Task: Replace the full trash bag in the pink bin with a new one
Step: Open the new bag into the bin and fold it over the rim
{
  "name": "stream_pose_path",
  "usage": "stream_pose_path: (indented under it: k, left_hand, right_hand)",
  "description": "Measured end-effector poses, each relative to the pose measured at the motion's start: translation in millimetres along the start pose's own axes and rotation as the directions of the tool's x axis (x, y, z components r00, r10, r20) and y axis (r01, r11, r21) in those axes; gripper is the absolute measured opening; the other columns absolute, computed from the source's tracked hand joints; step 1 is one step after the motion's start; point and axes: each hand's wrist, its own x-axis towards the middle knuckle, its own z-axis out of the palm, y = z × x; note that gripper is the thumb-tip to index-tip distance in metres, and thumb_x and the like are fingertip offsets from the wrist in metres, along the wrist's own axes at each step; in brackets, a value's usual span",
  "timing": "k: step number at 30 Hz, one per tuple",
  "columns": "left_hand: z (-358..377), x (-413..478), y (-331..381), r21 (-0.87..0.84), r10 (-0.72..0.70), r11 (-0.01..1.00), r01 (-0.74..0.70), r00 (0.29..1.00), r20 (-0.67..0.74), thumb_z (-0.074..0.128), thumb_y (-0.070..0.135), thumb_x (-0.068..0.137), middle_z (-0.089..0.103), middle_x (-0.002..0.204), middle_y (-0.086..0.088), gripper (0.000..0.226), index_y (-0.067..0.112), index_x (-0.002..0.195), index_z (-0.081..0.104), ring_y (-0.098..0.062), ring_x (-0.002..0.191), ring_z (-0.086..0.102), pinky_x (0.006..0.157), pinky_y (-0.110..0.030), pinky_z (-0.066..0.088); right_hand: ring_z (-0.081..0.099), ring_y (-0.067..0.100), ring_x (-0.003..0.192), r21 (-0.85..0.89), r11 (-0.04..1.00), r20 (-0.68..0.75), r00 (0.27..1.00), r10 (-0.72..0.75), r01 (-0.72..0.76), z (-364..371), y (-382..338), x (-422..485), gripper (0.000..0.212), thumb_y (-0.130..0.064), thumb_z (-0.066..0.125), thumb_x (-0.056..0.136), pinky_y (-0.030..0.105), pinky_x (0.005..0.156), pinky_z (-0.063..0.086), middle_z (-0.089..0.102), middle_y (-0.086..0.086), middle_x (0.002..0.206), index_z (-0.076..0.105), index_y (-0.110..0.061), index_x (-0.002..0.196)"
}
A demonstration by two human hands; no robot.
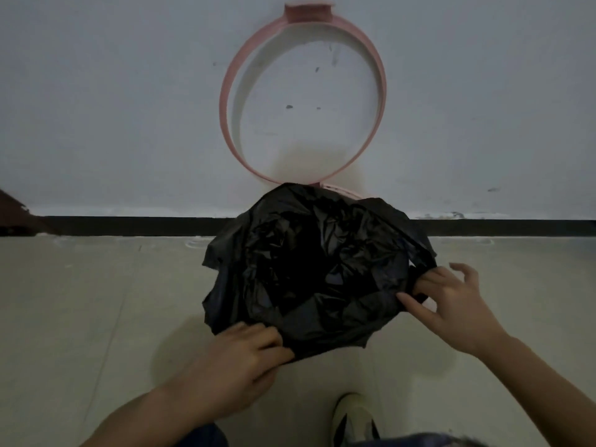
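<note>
Bin: the pink bin (pixel 335 190) is almost wholly covered by the bag; only a small pink strip of its rim shows at the top edge of the plastic, close to the wall.

Lid ring: a pink hoop-shaped lid ring (pixel 225 101) stands raised against the wall (pixel 113 108), joined to the bin at its lower end, with a squared tab at its top. The wall shows through the hoop.

Bag: a black trash bag (pixel 309 269) is spread wide over the mouth of the bin, crumpled, with its dark centre sagging inward. Its edges flare out beyond the bin on all visible sides.

Left hand: the left hand (pixel 238 359) is at the near-left edge of the bag. Its fingers (pixel 271 341) are curled closed, pinching a fold of the black plastic.

Right hand: the right hand (pixel 451 304) is at the right edge of the bag. Thumb and forefinger are pressed together on the bag's rim; the remaining fingers are spread loosely and lifted clear of the plastic.

Floor: pale tiled floor (pixel 96 317) beneath the bin, meeting the wall at a dark skirting strip (pixel 129 225).

Other: a light-coloured shoe (pixel 351 417) with dark markings shows at the bottom edge, near the right forearm, well apart from the bag.
</note>
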Motion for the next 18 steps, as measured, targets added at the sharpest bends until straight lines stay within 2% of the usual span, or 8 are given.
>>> stream_pose_path:
  k: [3,6,8,10,12,14,16,18]
  left_hand:
    - [30,-15,-18,-0.064,-0.088,0.994,0.087,0.996,-0.011,0.054,0.033,0.084,0.066,0.099,0.022,0.032,0.041,0.114,0.058,0.000,0.091,0.058,0.076,-0.015,0.041]
    - [33,-13,-23,-0.409,-0.283,0.878,0.249,0.959,-0.023,0.055,0.025,0.084,0.063,0.111,0.032,0.036,0.051,0.106,0.065,0.015,0.105,0.051,0.088,-0.007,0.039]
    - [27,-3,-24,-0.705,-0.470,0.604,0.373,0.880,0.063,0.057,0.003,0.081,0.070,0.095,0.030,0.053,0.055,0.082,0.070,0.014,0.091,0.059,0.079,-0.006,0.045]
    - [22,7,-32,-0.898,-0.617,0.228,0.377,0.769,0.167,0.054,-0.010,0.073,0.075,0.076,0.005,0.045,0.028,0.067,0.077,-0.007,0.073,0.068,0.071,-0.021,0.050]
    - [15,15,-46,-0.947,-0.679,-0.114,0.300,0.672,0.295,0.049,-0.002,0.067,0.073,0.082,-0.010,0.028,0.007,0.074,0.073,-0.019,0.076,0.069,0.078,-0.034,0.050]
    - [7,18,-59,-0.914,-0.653,-0.303,0.271,0.639,0.406,0.041,0.006,0.080,0.070,0.081,-0.007,0.031,0.011,0.074,0.071,-0.016,0.073,0.069,0.081,-0.035,0.048]
    - [-1,21,-72,-0.893,-0.657,-0.302,0.335,0.605,0.449,0.042,0.023,0.091,0.066,0.078,-0.004,0.034,0.018,0.072,0.069,-0.017,0.074,0.066,0.082,-0.037,0.050]
    - [-10,28,-82,-0.864,-0.701,-0.206,0.460,0.547,0.458,0.046,0.040,0.093,0.070,0.084,-0.003,0.032,0.018,0.088,0.069,-0.020,0.082,0.066,0.086,-0.040,0.052]
  right_hand:
    - [0.052,0.003,0.081,0.192,0.977,0.015,0.996,0.093,-0.094,11,1,0,0.048,-0.062,0.033,0.085,0.030,0.094,0.022,0.058,-0.012,0.072,0.058,-0.027,0.063]
    - [0.055,0.013,0.073,0.520,0.821,0.061,0.969,0.238,-0.235,26,-4,1,0.066,-0.068,0.030,0.085,0.037,0.080,0.034,0.060,0.000,0.067,0.055,-0.011,0.061]
    - [0.058,0.014,0.073,0.752,0.514,0.200,0.886,0.418,-0.412,31,-10,6,0.060,-0.058,0.036,0.088,0.033,0.073,0.041,0.063,0.004,0.072,0.059,-0.007,0.066]
    - [0.060,0.012,0.091,0.801,0.277,0.368,0.802,0.471,-0.530,35,-14,15,0.040,-0.043,0.036,0.091,0.033,0.085,0.042,0.068,0.002,0.093,0.067,-0.020,0.082]
    - [0.058,0.023,0.105,0.794,0.174,0.450,0.755,0.477,-0.583,35,-13,26,0.033,-0.033,0.034,0.094,0.044,0.098,0.039,0.066,0.008,0.106,0.066,-0.023,0.090]
    - [0.058,0.026,0.106,0.793,0.122,0.482,0.737,0.474,-0.597,33,-8,35,0.031,-0.026,0.037,0.095,0.050,0.101,0.038,0.065,0.007,0.103,0.066,-0.023,0.085]
    - [0.058,0.024,0.107,0.773,0.120,0.508,0.722,0.470,-0.623,30,-2,45,0.028,-0.028,0.041,0.092,0.049,0.100,0.038,0.066,0.004,0.103,0.067,-0.026,0.085]
    - [0.059,0.022,0.107,0.753,0.123,0.534,0.709,0.461,-0.647,24,3,55,0.023,-0.034,0.046,0.088,0.045,0.097,0.038,0.066,0.005,0.107,0.068,-0.027,0.089]
